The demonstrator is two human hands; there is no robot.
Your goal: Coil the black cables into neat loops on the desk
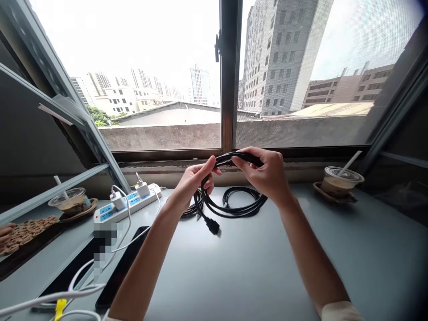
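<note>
Between my two hands a black cable (230, 212) is held in a loop above the table. My left hand (197, 180) pinches the loop at its upper left, thumb on top. On the opposite side my right hand (264, 171) is closed round the bundled strands, its thumb pressing on them. A black plug (212, 226) with a pale metal tip dangles below my left hand; it looks like an HDMI plug. Behind the loop, one coiled black cable (242, 189) lies on the table, and another coil (192, 209) is partly hidden by my left hand.
A white power strip (129, 203) with chargers stands left, its white cords (127, 218) running forward past two dark flat devices (125, 263). Lidded drink cups stand left (72, 203) and right (341, 180). A window (227, 89) rises behind the grey table (254, 272); metal shelf bars (56, 189) cross the left.
</note>
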